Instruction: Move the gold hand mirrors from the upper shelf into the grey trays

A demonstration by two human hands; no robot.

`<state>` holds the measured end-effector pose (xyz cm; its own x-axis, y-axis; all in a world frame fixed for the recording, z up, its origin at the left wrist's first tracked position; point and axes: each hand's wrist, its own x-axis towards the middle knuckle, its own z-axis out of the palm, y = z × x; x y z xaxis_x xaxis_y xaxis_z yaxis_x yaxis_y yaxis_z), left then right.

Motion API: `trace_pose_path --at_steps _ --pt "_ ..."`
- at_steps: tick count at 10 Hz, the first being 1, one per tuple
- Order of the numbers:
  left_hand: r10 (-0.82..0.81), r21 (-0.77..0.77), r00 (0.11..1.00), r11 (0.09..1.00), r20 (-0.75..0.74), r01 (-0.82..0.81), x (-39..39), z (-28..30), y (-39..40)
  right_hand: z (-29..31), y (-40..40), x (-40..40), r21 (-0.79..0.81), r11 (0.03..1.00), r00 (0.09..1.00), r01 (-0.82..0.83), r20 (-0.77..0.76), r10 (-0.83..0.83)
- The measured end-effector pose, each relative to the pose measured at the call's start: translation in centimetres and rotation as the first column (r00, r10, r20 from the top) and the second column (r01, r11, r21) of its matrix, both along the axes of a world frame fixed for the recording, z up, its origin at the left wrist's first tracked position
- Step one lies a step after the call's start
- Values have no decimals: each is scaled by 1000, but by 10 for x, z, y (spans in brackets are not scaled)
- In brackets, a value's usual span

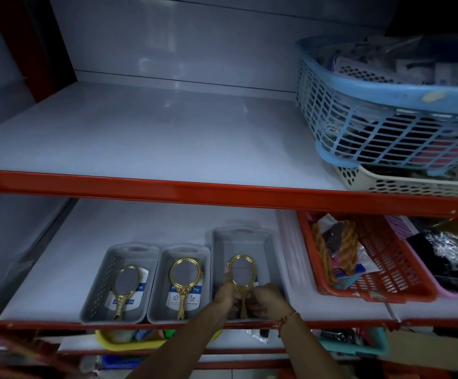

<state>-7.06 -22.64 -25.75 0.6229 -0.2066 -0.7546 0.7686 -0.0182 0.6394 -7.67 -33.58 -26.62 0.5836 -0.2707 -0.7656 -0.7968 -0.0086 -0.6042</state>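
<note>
Three grey trays stand side by side on the lower shelf. The left tray (96, 285) holds a gold hand mirror (125, 285) lying flat, and the middle tray (157, 291) holds a second gold mirror (185, 280). In the right tray (273, 258) a third gold mirror (243, 272) is held by both hands at its handle and lower rim. My left hand (225, 296) grips its left side, with the thumb up against the rim. My right hand (266, 299) grips the handle from the right. The upper shelf (151, 138) shows no mirrors.
A blue basket (386, 124) full of goods sits on a white basket (402, 181) at the right of the upper shelf. A red basket (386, 269) and a pink one (457, 294) stand right of the trays. Orange shelf edges (222, 190) run across; more bins sit below.
</note>
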Motion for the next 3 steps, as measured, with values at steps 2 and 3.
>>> trace_pose_path --at_steps 2,3 --pt "-67 -3 996 998 58 68 -4 6 28 5 2 -9 -44 999 995 21 98 -16" --pt "-87 4 989 996 117 87 -11 21 50 27 15 -19 15 999 978 50 201 -52"
